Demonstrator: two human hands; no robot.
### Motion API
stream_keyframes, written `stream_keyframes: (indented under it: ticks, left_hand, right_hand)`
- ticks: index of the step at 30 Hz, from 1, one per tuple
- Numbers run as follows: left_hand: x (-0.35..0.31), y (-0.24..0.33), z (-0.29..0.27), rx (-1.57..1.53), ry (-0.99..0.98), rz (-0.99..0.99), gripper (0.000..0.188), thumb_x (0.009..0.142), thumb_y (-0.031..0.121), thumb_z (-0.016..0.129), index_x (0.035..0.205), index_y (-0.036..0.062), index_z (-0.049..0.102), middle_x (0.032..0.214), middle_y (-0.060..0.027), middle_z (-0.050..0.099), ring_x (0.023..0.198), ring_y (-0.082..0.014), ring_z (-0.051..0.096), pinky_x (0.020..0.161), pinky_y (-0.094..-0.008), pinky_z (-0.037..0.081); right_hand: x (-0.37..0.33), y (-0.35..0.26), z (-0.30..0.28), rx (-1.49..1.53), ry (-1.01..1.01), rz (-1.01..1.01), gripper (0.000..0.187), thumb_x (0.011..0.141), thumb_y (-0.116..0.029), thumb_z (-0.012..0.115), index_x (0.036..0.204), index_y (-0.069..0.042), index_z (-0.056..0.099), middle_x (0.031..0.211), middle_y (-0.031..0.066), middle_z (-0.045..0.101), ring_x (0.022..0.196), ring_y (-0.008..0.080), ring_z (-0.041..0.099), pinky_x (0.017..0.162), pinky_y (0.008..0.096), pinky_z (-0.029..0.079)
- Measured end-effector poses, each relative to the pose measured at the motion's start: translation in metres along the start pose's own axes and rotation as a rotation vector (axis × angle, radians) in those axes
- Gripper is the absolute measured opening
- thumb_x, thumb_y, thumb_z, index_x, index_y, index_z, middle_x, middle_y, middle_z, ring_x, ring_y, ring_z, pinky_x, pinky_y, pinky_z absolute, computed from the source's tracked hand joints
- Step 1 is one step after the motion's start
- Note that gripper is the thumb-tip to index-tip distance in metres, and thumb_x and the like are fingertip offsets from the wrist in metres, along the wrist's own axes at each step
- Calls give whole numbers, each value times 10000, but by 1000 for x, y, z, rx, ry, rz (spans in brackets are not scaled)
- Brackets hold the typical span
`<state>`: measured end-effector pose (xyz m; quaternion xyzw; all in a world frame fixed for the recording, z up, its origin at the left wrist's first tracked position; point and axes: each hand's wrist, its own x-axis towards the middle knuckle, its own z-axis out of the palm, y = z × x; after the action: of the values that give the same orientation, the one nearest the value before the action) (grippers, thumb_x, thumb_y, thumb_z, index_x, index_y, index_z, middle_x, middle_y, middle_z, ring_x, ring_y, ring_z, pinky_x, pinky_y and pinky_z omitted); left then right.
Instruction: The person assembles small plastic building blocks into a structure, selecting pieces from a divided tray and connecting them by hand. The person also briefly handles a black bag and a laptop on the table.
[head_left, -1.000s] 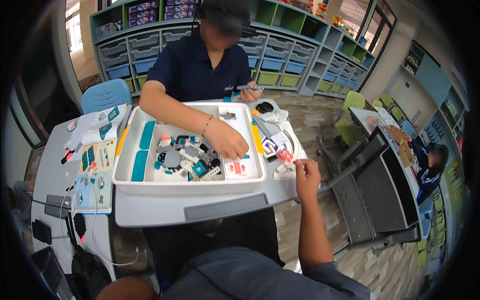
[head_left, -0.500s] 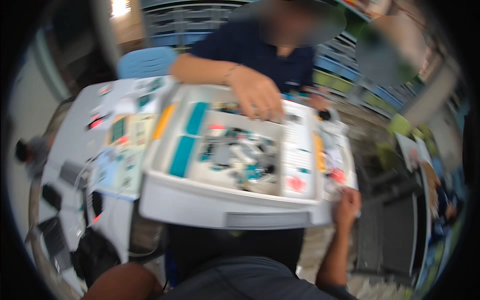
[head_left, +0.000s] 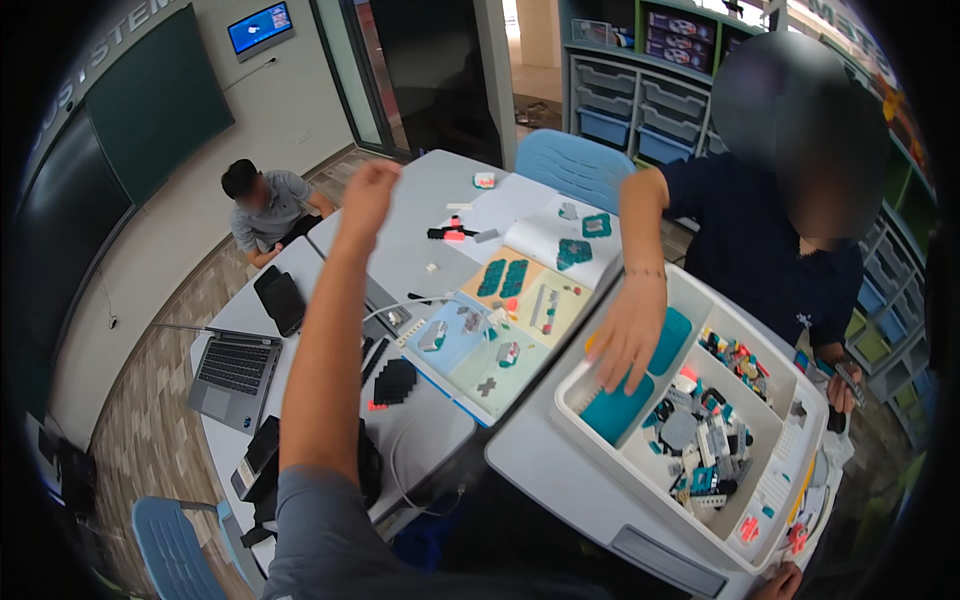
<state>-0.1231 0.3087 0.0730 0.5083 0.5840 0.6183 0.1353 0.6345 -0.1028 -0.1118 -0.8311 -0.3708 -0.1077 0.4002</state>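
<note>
My left arm stretches out over the table on the left, and my left hand [head_left: 370,195] is raised with its fingers curled in. Whether something small sits between its fingertips is hidden. At the lower right my right hand [head_left: 780,582] is partly in view, fingers curled by the corner of the white sorting tray [head_left: 575,400]. What it may hold does not show. In the tray lie loose grey, white and teal building bricks [head_left: 700,440] and teal plates [head_left: 615,408]. Beneath my left forearm's right side, an instruction booklet [head_left: 470,385] lies spread with pictures of teal and grey parts.
Across the tray a co-worker's hand [head_left: 632,335] hangs over the teal plates; their other hand holds a grey object [head_left: 850,380]. A laptop [head_left: 235,380], black bricks [head_left: 395,382] and a white cable [head_left: 400,470] lie on the left table. Another person [head_left: 275,215] sits beyond.
My view has swung left. My left arm has come into view, raised over the left table. The co-worker's hand has moved from the tray's far compartment to above the teal plates.
</note>
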Motion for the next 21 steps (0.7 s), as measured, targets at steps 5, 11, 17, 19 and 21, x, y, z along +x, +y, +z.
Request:
stream_keyframes:
  ticks: [5, 11, 17, 19, 21]
  left_hand:
    - [59, -133, 84, 719, -83, -137, 270, 883, 263, 694, 1127, 149, 697, 1257, -202, 596, 1128, -408, 617, 964, -484, 516]
    - [87, -152, 188, 997, -361, 26, 592, 949, 342, 667, 1505, 251, 485, 1541, -110, 417, 1415, -355, 397, 1141, -552, 330]
    - [120, -180, 246, 971, -402, -78, 635, 946, 363, 672, 1516, 246, 418, 1596, -127, 354, 1398, -412, 442, 1137, -561, 366]
    - [124, -192, 247, 880, -356, -66, 494, 912, 289, 721, 1356, 177, 533, 1433, -171, 490, 1234, -440, 580, 1046, -514, 469]
    - [125, -203, 233, 837, -327, 4, 407, 889, 235, 742, 1250, 138, 581, 1312, -165, 549, 1199, -415, 601, 1008, -486, 495]
  right_hand:
    - [-3, -23, -5, -52, 55, 33, 296, 1011, -229, 560, 998, 0, 747, 985, 183, 737, 859, 323, 674, 795, 423, 533]
    - [-7, -33, -12, -280, 82, 43, 273, 998, -225, 592, 977, 16, 717, 920, 194, 705, 829, 330, 648, 785, 446, 509]
    - [-9, -55, -16, -283, 49, 122, 274, 998, -234, 610, 1021, 21, 709, 941, 200, 715, 828, 327, 652, 786, 438, 516]
    - [-12, -42, -14, -314, 52, 101, 283, 1001, -243, 610, 1026, 22, 706, 937, 206, 718, 814, 331, 653, 772, 442, 516]
    - [-10, -39, -8, -323, 25, 96, 301, 1003, -268, 615, 1042, 18, 703, 951, 218, 725, 806, 337, 658, 758, 443, 518]
